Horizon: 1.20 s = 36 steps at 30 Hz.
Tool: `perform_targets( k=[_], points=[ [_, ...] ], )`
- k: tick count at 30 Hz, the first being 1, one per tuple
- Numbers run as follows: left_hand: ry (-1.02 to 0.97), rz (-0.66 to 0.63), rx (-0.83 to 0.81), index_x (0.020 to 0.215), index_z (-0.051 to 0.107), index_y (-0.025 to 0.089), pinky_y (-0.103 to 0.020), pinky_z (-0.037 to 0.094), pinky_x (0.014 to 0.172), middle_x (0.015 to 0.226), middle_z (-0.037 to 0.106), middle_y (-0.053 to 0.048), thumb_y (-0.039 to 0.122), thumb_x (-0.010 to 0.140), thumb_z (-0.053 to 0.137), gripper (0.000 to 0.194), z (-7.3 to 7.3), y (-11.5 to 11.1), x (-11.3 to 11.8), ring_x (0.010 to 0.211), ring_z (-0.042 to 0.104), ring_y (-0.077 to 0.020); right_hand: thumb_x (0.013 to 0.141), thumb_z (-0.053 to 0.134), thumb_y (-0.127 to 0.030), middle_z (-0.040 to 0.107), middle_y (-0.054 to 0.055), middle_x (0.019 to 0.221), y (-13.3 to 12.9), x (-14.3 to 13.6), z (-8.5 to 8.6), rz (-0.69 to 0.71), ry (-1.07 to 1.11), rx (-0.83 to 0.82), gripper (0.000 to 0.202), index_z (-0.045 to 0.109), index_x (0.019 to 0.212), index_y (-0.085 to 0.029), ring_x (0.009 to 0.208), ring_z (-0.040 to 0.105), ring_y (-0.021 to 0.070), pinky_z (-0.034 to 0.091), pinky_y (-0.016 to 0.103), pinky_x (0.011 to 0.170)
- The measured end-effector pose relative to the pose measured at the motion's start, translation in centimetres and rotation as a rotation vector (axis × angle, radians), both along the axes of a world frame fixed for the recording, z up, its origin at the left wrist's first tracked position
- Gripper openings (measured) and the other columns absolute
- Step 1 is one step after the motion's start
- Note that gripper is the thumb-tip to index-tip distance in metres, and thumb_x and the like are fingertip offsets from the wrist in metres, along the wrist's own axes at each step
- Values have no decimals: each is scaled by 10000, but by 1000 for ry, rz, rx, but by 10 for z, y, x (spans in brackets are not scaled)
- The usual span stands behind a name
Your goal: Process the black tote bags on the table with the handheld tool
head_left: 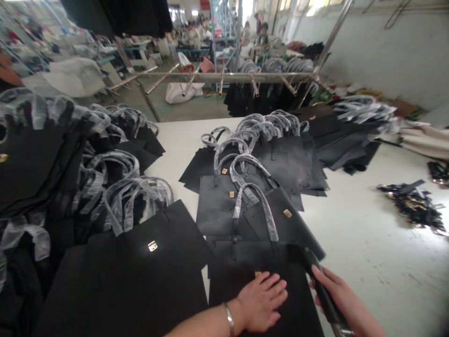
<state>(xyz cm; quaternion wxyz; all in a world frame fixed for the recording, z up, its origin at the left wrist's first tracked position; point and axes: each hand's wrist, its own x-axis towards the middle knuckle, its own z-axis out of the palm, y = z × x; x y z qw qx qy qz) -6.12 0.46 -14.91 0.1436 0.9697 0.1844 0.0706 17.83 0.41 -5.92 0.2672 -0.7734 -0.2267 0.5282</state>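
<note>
My left hand [263, 302], with a silver bracelet at the wrist, lies flat with fingers spread on a black bag panel [294, 309], partly covering its small gold plate [257, 274]. At the panel's right edge my right hand [336, 292] is wrapped round a dark handled tool [324, 292]. The tool's front end reaches over the panel's upper right part and blends into the black, so its shape is unclear. A plastic-wrapped handle [257, 206] stands up from the panel's top edge. More black panels [217, 210] with wrapped handles lie just beyond.
Stacks of black panels with wrapped handles [129, 276] fill the left side. Further stacks [336, 135] lie at the back right. Straps with metal fittings [414, 203] rest on the white table [358, 234]. A metal rack [224, 77] stands behind; people work far off.
</note>
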Motion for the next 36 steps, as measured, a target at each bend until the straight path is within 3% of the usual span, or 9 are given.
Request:
perform_targets(
  k=[4,10,14,17,19,22,29,36],
  points=[
    [9,0,-18,1504,322,166,-399,200,1195,1575,298,-40,458,1003,337,581,-1,-1,2,1486,182,-212,760,623,-594,623,-10,626,15,2,-4,-30,81,-6,386,562,900,-240,413,566,152,423,263,377],
    [1,16,-11,1501,330,190,-386,162,1208,1596,246,-6,477,1018,253,566,-6,-2,2,1491,164,-206,773,635,-589,616,-10,621,10,8,-4,-29,129,-27,394,550,892,-223,402,560,148,396,254,358],
    [8,2,-16,1509,306,184,-387,134,1213,1597,242,-10,473,1023,236,569,-3,0,1,1493,154,-207,784,626,-576,606,-32,618,22,2,-10,-37,102,49,471,559,1084,-220,428,559,152,436,268,391],
    [15,-5,-24,1513,297,178,-388,135,1208,1597,243,-19,475,1026,230,574,-2,1,1,1490,165,-210,772,650,-571,615,-46,640,20,4,-3,-41,63,106,584,528,1236,-238,458,568,152,450,263,420],
    [21,-11,-23,1512,299,176,-388,142,1203,1598,241,-24,482,1025,229,580,-2,1,2,1486,176,-214,754,668,-581,636,-34,655,2,11,7,-55,38,107,641,524,1275,-236,457,567,153,438,258,411],
    [32,-11,-5,1510,305,177,-392,138,1200,1600,238,-22,480,1024,230,577,-3,1,3,1485,179,-215,719,694,-602,642,-24,629,-45,25,19,-123,15,75,729,511,1318,-230,428,542,149,415,249,383],
    [90,-10,7,1493,340,181,-420,165,1186,1601,238,-40,464,1017,270,558,-6,1,15,1470,210,-238,612,763,-611,682,-1,662,-163,28,20,-429,33,-106,894,485,1367,-219,452,563,175,441,260,371],
    [85,-2,24,1492,340,189,-430,175,1191,1599,242,-48,465,999,324,566,-12,-3,39,1467,213,-240,495,814,-590,676,18,592,-221,2,18,-513,128,-285,1085,439,1409,-142,470,569,227,462,317,422]
  ],
)
